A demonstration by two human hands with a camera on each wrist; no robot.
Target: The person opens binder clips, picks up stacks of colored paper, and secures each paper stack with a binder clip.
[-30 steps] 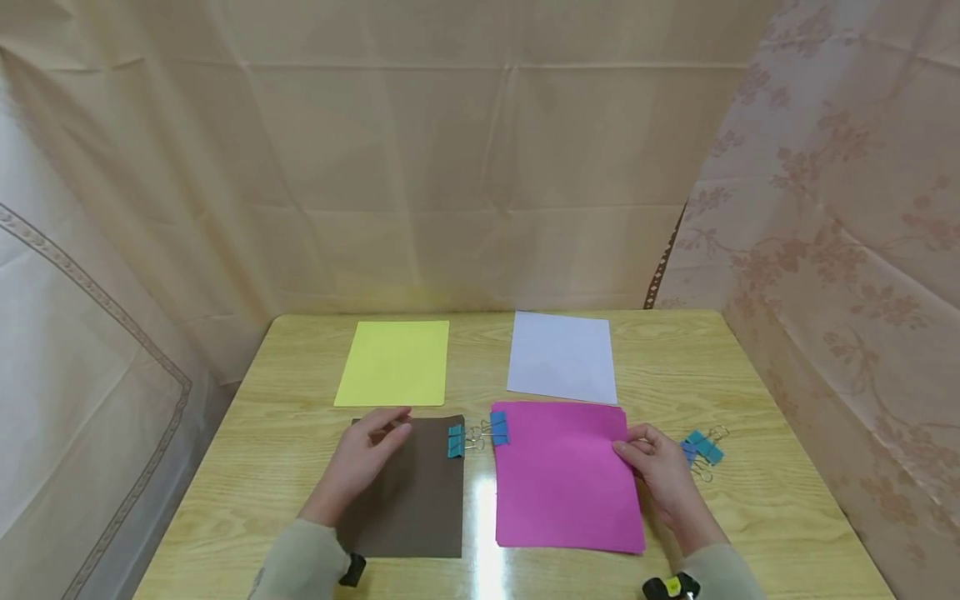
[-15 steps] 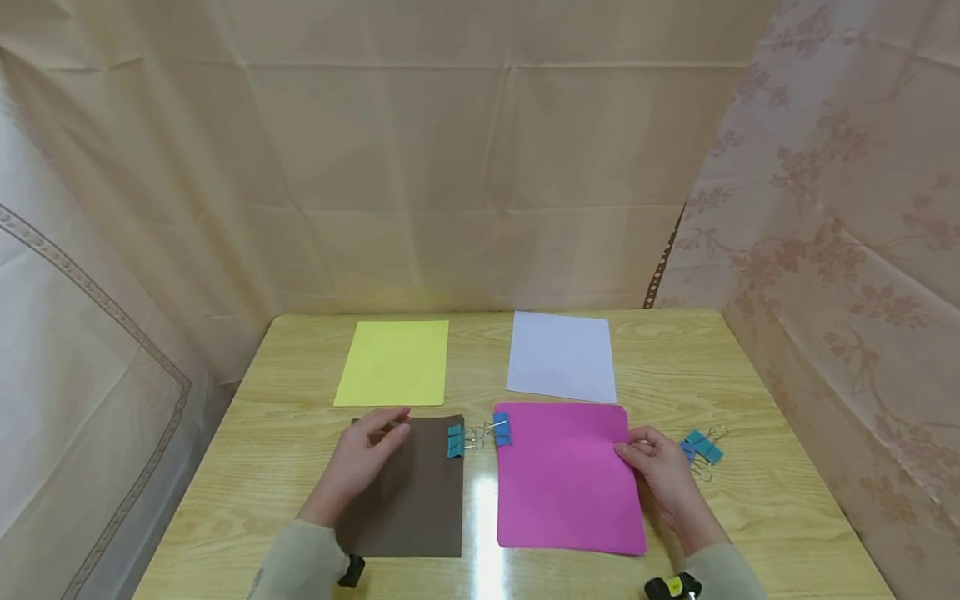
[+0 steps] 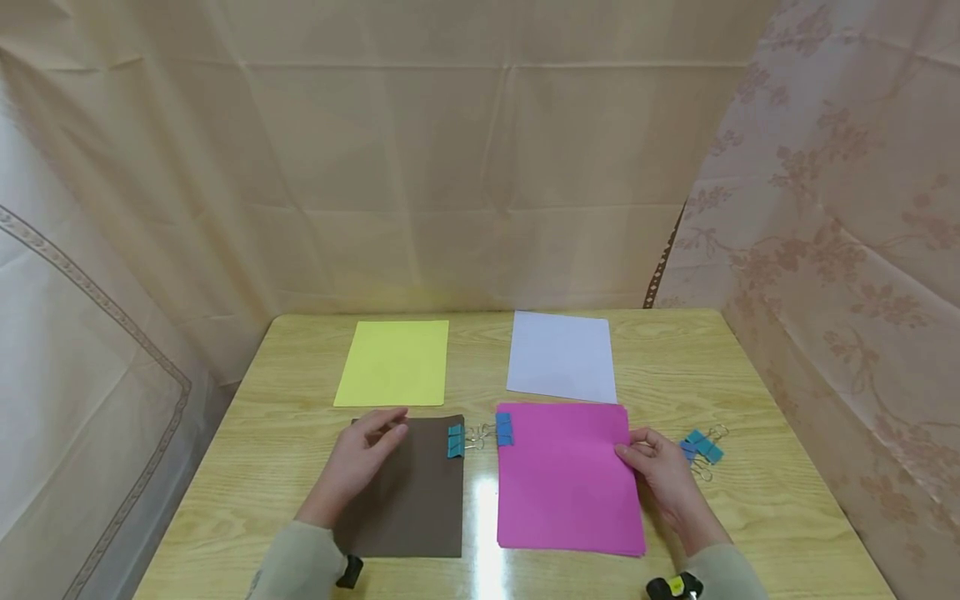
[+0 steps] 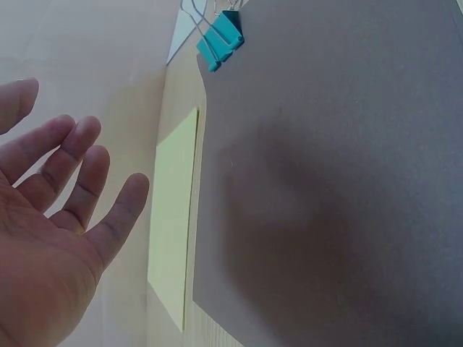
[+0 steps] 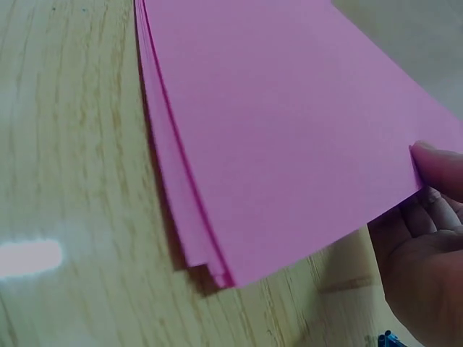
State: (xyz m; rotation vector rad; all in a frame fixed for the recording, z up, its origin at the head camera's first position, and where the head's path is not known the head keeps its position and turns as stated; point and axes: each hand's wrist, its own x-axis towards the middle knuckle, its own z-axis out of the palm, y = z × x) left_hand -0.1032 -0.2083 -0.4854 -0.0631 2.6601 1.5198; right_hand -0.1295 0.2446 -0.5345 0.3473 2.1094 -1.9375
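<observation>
With thumb and fingers, my right hand (image 3: 660, 471) pinches the right edge of a stack of magenta paper (image 3: 566, 483). Several sheets show at the stack's corner in the right wrist view. A blue binder clip (image 3: 505, 429) grips the stack's upper left edge. Over a dark brown paper stack (image 3: 420, 500), my left hand (image 3: 360, 458) hovers with loosely bent fingers and an empty palm, apart from the paper in the left wrist view. A teal binder clip (image 3: 455, 442) sits on the brown stack's upper right edge, its wire handles close to those of the blue clip.
Yellow paper (image 3: 393, 364) lies at the back left of the wooden table (image 3: 675, 358), and white paper (image 3: 562, 357) at the back right. Beyond my right hand lie a loose teal binder clip (image 3: 705, 446) and a blue binder clip (image 3: 687, 451). Curtains surround the table.
The magenta stack with its blue clip has shifted slightly to the right, and the clip's handle has swung left off the paper. Both hands stay nearly still.
</observation>
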